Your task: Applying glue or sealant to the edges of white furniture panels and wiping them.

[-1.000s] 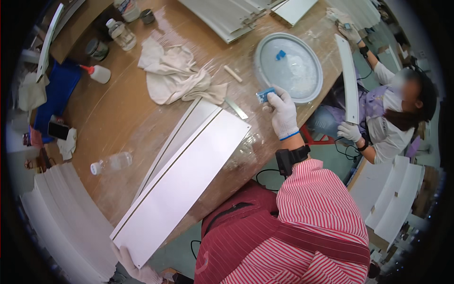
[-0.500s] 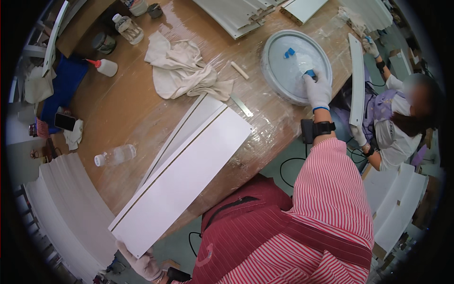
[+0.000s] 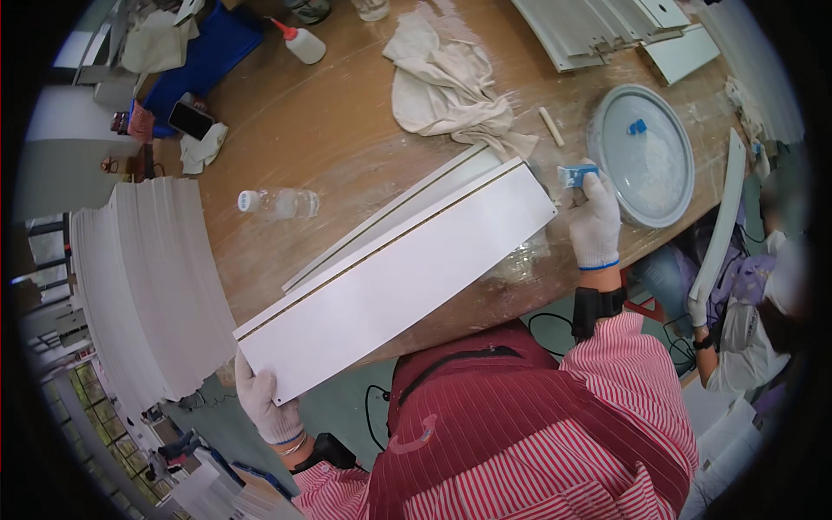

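Head view: you're gripping the white panel's near corner with left hand; its long axis is running up-right across the desk toward right hand, fingers pinching a blue scraper just off its far end.

A dark phone with a black screen lies near the left edge of the table. Beside it stands a small orange package. A clear bottle with a white cap lies nearer the front edge.
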`<action>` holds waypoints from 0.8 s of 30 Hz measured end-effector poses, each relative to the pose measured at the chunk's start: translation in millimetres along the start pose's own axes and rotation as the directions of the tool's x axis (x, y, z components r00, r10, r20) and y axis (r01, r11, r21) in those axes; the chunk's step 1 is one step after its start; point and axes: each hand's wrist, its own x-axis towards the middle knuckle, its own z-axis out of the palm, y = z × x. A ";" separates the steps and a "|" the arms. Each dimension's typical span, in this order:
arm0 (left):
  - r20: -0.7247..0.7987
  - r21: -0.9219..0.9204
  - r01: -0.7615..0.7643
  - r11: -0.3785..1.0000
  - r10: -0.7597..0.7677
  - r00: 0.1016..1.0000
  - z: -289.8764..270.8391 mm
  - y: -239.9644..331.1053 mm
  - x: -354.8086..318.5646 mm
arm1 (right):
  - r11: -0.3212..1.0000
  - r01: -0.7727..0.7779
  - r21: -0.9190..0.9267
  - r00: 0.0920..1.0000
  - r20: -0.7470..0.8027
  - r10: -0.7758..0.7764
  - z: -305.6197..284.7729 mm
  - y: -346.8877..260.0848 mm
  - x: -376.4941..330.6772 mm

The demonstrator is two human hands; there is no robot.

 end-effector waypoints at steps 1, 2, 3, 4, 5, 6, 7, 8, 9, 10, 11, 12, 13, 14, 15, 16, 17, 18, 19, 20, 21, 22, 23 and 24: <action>-0.016 0.004 -0.010 1.000 0.011 1.000 -3.3 1.2 -3.1 | 0.999 0.014 0.038 0.998 0.067 -0.016 9.5 -1.5 0.4; -0.021 0.006 -0.019 1.000 0.019 1.000 -6.7 1.5 -6.4 | 0.998 0.014 0.060 0.997 0.073 -0.019 19.9 -3.4 -0.7; -0.024 0.007 -0.025 1.000 0.025 0.999 -10.0 2.2 -8.8 | 0.980 -0.059 0.189 0.991 0.126 0.036 34.4 2.8 -8.4; -0.033 0.010 -0.031 0.999 0.031 0.999 -12.4 2.1 -10.7 | 0.985 -0.095 0.143 0.967 0.250 0.057 53.3 13.8 -13.5; -0.034 0.011 -0.026 1.000 0.026 0.999 -13.9 1.3 -11.5 | 0.987 -0.122 0.101 0.921 0.384 0.074 72.8 23.3 -19.6; -0.028 0.009 -0.019 1.000 0.019 0.999 -14.5 -0.3 -11.5 | 0.958 -0.265 0.113 0.851 0.494 0.177 94.0 38.2 -33.4; -0.017 0.004 -0.018 1.000 0.018 1.000 -14.5 -1.9 -12.0 | 0.900 -0.427 0.084 0.733 0.615 0.291 117.4 56.0 -47.6; -0.025 0.023 -0.007 1.000 0.008 1.000 -14.2 -3.8 -12.5 | 0.823 -0.567 -0.018 0.602 0.673 0.430 139.6 73.1 -65.3; -0.035 0.043 0.005 0.999 -0.003 0.999 -14.3 -5.3 -12.4 | 0.741 -0.669 -0.057 0.503 0.700 0.508 162.6 91.9 -87.6; -0.026 0.038 0.009 0.999 -0.008 1.000 -15.0 -6.8 -12.0 | 0.712 -0.682 -0.170 0.411 0.716 0.564 181.1 107.1 -109.0; -0.037 0.046 0.007 0.999 -0.005 0.999 -16.3 -8.5 -11.4 | 0.640 -0.745 -0.188 0.307 0.756 0.579 199.8 123.6 -126.0; -0.051 0.053 0.003 0.999 0.000 0.999 -18.3 -10.3 -10.7 | 0.693 -0.666 -0.275 0.259 0.786 0.561 210.1 137.2 -133.3; -0.042 0.048 0.014 0.999 -0.012 0.999 -21.2 -12.2 -10.0 | 0.687 -0.687 -0.235 0.307 0.763 0.569 215.4 150.1 -137.9; -0.056 0.055 0.030 0.998 -0.027 0.998 -24.5 -14.4 -8.9 | 0.755 -0.628 -0.188 0.356 0.794 0.494 212.2 157.5 -131.4; -0.061 0.057 0.037 0.998 -0.033 0.998 -28.2 -16.8 -6.9 | 0.711 -0.685 -0.161 0.370 0.764 0.529 208.3 163.9 -123.7; -0.061 0.057 0.055 0.997 -0.052 0.997 -31.9 -19.8 -5.0 | 0.684 -0.729 0.035 0.455 0.770 0.447 194.5 165.5 -103.5; -0.058 0.040 0.079 0.996 -0.077 0.995 -34.8 -23.7 -3.4 | 0.610 -0.757 0.233 0.530 0.766 0.364 177.8 164.5 -81.2; -0.053 0.025 0.098 0.995 -0.097 0.994 -37.3 -27.8 -1.8 | 0.619 -0.710 0.336 0.654 0.639 0.404 155.3 158.0 -56.2; -0.055 0.015 0.110 0.994 -0.109 0.993 -38.8 -32.2 0.1 | 0.649 -0.647 0.400 0.724 0.589 0.359 129.0 143.9 -24.6; -0.046 -0.012 0.107 0.994 -0.107 0.993 -39.3 -37.0 1.8 | 0.654 -0.564 0.505 0.811 0.491 0.319 105.1 129.0 7.6; -0.035 -0.027 0.107 0.994 -0.108 0.994 -39.7 -40.2 3.2 | 0.790 -0.407 0.459 0.908 0.294 0.297 80.1 109.2 36.0; -0.038 -0.041 0.113 0.993 -0.114 0.993 -40.0 -42.8 4.0 | 0.836 -0.255 0.486 0.966 0.095 0.239 58.1 90.4 59.2; -0.063 -0.074 0.115 0.991 -0.120 0.991 -39.6 -45.9 5.4 | 0.870 -0.208 0.447 0.973 0.002 0.232 39.1 71.2 78.8; -0.079 -0.116 0.105 0.988 -0.115 0.990 -39.9 -48.6 6.9 | 0.882 -0.146 0.449 0.989 0.080 0.122 24.2 59.2 88.1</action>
